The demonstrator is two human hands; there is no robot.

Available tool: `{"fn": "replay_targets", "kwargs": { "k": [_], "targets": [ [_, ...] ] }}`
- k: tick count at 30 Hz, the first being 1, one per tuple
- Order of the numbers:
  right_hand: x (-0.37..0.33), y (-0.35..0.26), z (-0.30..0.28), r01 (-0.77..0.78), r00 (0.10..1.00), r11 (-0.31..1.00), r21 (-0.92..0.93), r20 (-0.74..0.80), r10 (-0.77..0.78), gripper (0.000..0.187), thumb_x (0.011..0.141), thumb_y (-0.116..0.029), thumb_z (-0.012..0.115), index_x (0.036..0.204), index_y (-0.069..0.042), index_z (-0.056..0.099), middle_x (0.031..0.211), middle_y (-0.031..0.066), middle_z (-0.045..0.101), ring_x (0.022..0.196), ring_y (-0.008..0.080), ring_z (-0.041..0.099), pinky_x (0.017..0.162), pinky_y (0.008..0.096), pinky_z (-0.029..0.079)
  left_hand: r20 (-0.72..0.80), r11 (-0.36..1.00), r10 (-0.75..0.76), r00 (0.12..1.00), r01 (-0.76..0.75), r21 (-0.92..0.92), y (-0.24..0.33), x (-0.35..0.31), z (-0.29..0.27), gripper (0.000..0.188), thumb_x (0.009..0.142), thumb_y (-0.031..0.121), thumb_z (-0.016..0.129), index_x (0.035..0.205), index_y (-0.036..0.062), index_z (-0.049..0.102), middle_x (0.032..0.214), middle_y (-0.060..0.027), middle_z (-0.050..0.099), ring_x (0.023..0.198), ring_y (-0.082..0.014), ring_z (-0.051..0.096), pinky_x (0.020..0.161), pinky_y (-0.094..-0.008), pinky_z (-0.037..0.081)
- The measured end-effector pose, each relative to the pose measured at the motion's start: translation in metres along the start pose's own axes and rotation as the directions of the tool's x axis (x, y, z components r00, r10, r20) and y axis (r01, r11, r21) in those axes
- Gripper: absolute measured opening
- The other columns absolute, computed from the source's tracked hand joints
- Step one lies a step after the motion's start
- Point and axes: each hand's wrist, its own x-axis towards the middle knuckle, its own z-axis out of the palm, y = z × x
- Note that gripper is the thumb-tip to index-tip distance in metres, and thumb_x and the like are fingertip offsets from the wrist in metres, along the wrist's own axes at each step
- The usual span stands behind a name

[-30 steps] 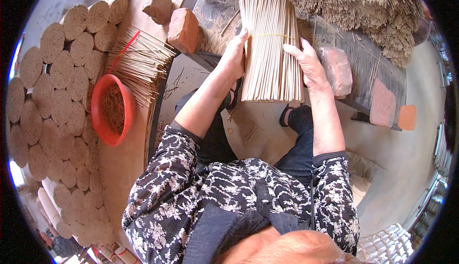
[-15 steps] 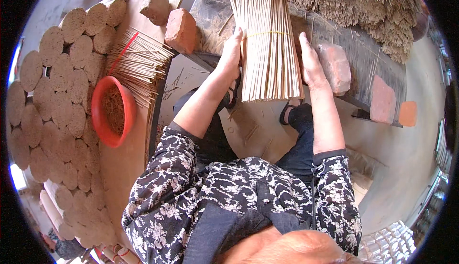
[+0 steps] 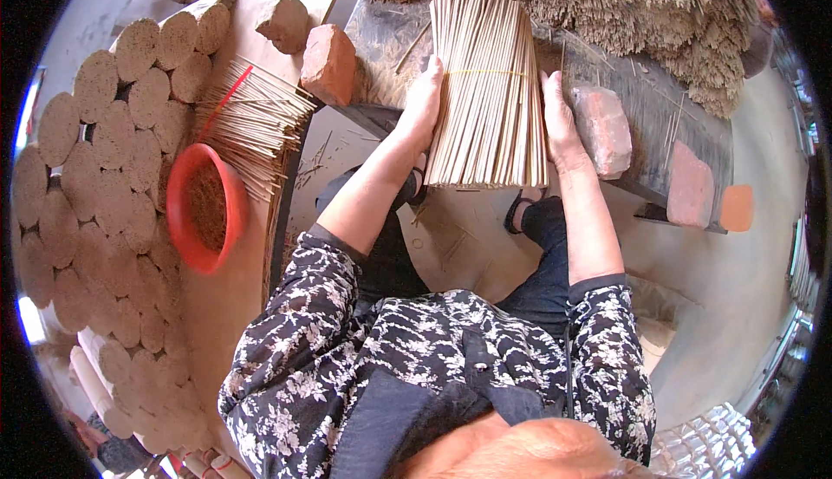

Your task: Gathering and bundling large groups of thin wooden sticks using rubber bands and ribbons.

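A thick bundle of thin pale sticks (image 3: 485,128), tied round its upper half with a thin yellow band, is held between my two hands in front of me. My left hand (image 3: 422,104) presses on its left side, thumb upward, the other fingers mostly hidden. Against the right side lies my right hand (image 3: 561,123), its thumb up along the edge and its remaining fingers largely out of sight. The near stick ends fan out slightly wider than the far ones.
A dark board (image 3: 637,89) lies beyond, carrying a big heap of sticks (image 3: 589,2) and a pinkish brick (image 3: 602,132). To the left are a red bowl (image 3: 184,219) of brown fibres, loose sticks (image 3: 260,123), a reddish brick (image 3: 328,65) and stacked round bundles (image 3: 113,145).
The bundle has tilted a little, its far end shifting right and its near end slightly left. Both hands have moved with it and still hold its sides.
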Motion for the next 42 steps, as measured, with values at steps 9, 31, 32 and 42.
{"fn": "replay_targets", "kwargs": {
  "k": [9,31,32,42],
  "targets": [
    [0.001,-0.001,0.024,-0.086,0.995,0.996,0.032,0.047,0.085,0.086,0.09,-0.072,0.026,0.142,-0.004,0.036,0.137,0.0112,0.048,0.124,0.0196,0.044,0.106,0.0331,0.035,0.211,0.968,0.059,0.976,-0.004,-0.25,-0.002,-0.012,0.02,0.068,0.094,0.058,0.043,0.136,0.0043,0.045,0.123,-0.0121,0.059,0.109,-0.0217,0.059,0.095,-0.0391,0.047],
    [-0.01,-0.013,0.036,0.103,0.992,0.984,-0.148,0.089,-0.09,0.083,0.097,-0.059,0.031,0.149,0.002,0.009,0.156,0.0197,0.012,0.145,0.0261,0.011,0.118,0.034,0.01,0.123,0.939,0.008,0.992,0.035,-0.341,-0.004,-0.014,-0.005,0.055,0.096,0.046,0.048,0.134,0.0058,0.045,0.126,-0.0127,0.057,0.11,-0.0217,0.058,0.095,-0.0378,0.048],
    [-0.011,-0.017,0.038,0.15,0.979,0.986,-0.069,0.15,-0.139,0.082,0.097,-0.058,0.031,0.148,0.003,0.012,0.155,0.02,0.014,0.144,0.0264,0.013,0.118,0.0343,0.011,0.127,0.92,0.032,0.991,0.021,-0.392,-0.002,-0.016,-0.008,0.057,0.095,0.047,0.049,0.135,0.0061,0.045,0.128,-0.0129,0.056,0.112,-0.0226,0.058,0.096,-0.0386,0.047],
    [-0.005,-0.014,0.012,-0.111,0.989,0.974,0.197,0.115,0.09,0.076,0.085,-0.02,0.069,0.143,0.005,0.026,0.131,0.0156,0.05,0.115,0.0203,0.054,0.097,0.0312,0.046,0.134,0.961,0.068,0.989,-0.029,-0.275,-0.011,0.0,-0.013,0.056,0.097,0.044,0.047,0.135,0.0023,0.043,0.127,-0.014,0.057,0.111,-0.0239,0.058,0.098,-0.0391,0.044]
  ]
}}
